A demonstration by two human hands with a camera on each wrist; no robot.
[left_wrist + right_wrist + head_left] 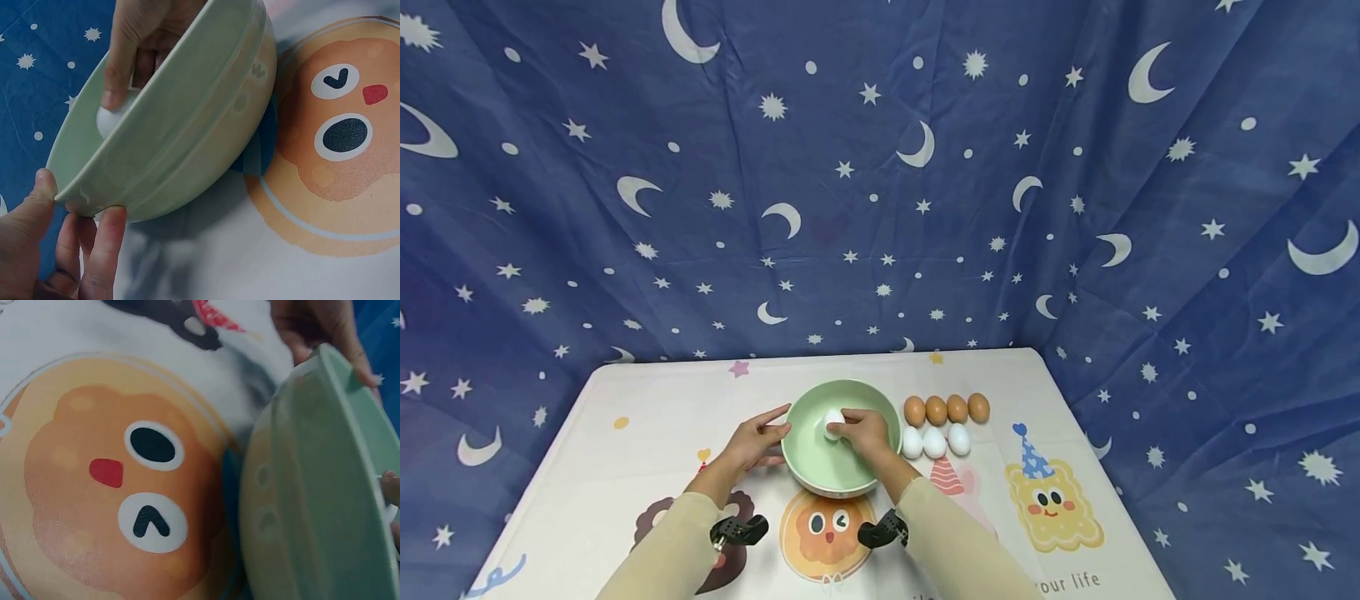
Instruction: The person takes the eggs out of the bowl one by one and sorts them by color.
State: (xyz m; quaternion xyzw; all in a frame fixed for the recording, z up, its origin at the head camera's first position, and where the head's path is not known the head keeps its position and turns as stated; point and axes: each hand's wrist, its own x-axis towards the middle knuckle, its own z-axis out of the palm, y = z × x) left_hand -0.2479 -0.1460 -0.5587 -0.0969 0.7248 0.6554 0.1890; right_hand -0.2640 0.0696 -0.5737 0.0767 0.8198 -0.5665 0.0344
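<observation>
A pale green bowl [842, 483] stands on the table. My left hand [754, 442] grips its left rim; in the left wrist view the thumb lies at the edge and the fingers press the outer wall. Inside the bowl, my right hand [863, 433] pinches a white egg [832, 422] between thumb and fingers, near the bottom. Part of that egg [111, 120] shows past the rim in the left wrist view. The right wrist view shows only a sliver of the right hand [392, 490] at its edge. Whether other things lie under the right hand I cannot tell.
Right of the bowl, several brown eggs [936, 410] lie in a row. In front of them is a row of three white eggs [935, 442]. A white cloth with cartoon prints covers the table [662, 408]. A blue star-patterned curtain [850, 208] hangs behind and at the sides.
</observation>
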